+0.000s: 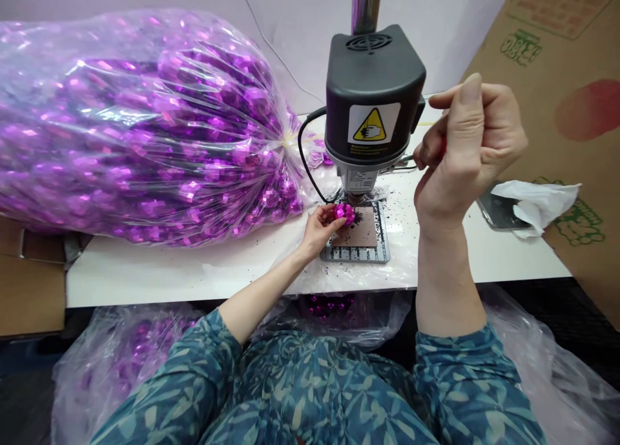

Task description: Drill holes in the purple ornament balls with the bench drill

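My left hand (320,228) pinches a shiny magenta faceted ball (344,214) between thumb and fingers. The ball is just above a brown square board (363,235) on the slotted metal base (356,255) of a small bench drill press (372,90). It sits beside and slightly left of the chuck (356,198), whose tip is partly hidden. Raised at the right of the motor housing, my right hand (467,141) is curled closed around the drill press handle; only a bit of red shows between the fingers, and most of the handle is hidden.
A large clear bag (145,135) of magenta faceted balls lies at the left. Dark shavings scatter around the base on the white table (194,270). At right are a phone (501,212), crumpled white tissue (537,203) and a cardboard box (581,64). More plastic bags (121,361) lie below the table edge.
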Tool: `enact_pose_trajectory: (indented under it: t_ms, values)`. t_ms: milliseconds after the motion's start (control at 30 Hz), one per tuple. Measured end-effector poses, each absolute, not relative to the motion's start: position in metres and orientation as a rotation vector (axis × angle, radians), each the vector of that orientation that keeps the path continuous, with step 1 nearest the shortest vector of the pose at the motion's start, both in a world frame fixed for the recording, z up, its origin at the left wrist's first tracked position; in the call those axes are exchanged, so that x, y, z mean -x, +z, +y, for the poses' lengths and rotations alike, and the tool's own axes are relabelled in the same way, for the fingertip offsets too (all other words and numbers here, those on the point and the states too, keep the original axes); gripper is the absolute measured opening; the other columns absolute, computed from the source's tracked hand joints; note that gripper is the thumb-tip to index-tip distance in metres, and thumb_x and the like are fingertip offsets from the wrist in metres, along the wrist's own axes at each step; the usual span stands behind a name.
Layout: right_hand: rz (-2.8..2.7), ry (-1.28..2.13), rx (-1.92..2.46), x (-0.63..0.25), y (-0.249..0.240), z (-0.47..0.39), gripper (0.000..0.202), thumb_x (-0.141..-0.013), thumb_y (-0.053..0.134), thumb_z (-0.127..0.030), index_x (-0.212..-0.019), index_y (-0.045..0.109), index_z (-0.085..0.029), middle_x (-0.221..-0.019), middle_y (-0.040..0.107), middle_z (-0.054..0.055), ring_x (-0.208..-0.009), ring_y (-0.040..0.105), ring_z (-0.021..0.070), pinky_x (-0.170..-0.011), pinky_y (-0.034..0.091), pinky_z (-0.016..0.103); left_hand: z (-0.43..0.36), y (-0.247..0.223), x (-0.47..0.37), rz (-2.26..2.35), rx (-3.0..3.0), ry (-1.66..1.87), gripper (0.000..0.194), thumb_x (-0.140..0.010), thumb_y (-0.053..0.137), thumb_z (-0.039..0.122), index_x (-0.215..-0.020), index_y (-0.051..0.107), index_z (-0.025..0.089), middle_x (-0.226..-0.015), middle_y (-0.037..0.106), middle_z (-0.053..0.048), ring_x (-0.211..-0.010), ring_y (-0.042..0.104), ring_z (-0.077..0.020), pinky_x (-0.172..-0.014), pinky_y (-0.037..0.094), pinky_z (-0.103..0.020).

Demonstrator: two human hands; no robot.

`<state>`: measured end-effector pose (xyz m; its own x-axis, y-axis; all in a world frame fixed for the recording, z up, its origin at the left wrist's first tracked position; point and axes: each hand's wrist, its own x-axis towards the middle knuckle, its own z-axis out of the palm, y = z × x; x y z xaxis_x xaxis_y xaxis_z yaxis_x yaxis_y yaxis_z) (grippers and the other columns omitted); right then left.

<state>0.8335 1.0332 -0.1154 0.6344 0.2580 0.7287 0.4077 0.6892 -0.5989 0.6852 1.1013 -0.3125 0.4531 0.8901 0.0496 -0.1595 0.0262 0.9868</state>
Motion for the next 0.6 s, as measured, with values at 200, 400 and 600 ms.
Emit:
enact_pose_trajectory:
  t_ms: [200,400,600]
  values:
    - [-0.912,-0.113,0.823,-0.833,-0.115,1.034,0.043,-0.088,0.06,-0.057,-0.078,0.062,-0.016,-0.053,0.038,-0.007,-0.041,0.038,0.0004,-0.039,0.024,0.02,1.1,-0.313,-0.693,0.733,-1.435,0.915,0.055,-0.071,0.091,0.037,-0.115,0.064,0.016,-0.115,0.076,-0.013,-0.108,0.072,-0.0266,-0.097,0.057,-0.043]
    - [-0.933,-0.154,0.871,-0.832,-0.116,1.032,0.04,-0.092,0.055,-0.054,-0.079,0.061,-0.016,-0.053,0.036,-0.006,-0.041,0.036,0.0006,-0.04,0.025,0.02,1.091,-0.314,-0.692,0.837,-1.735,0.934,0.055,-0.069,0.092,0.03,-0.118,0.068,0.019,-0.112,0.073,-0.01,-0.104,0.069,-0.0265,-0.096,0.056,-0.044]
    - [-0.937,-0.17,0.917,-0.833,-0.117,1.032,0.043,-0.092,0.053,-0.058,-0.079,0.061,-0.018,-0.053,0.036,-0.005,-0.041,0.035,0.0013,-0.041,0.025,0.021,1.085,-0.324,-0.698,0.654,-1.661,0.941,0.054,-0.078,0.087,0.029,-0.122,0.058,0.02,-0.125,0.068,-0.011,-0.116,0.067,-0.0252,-0.105,0.053,-0.044]
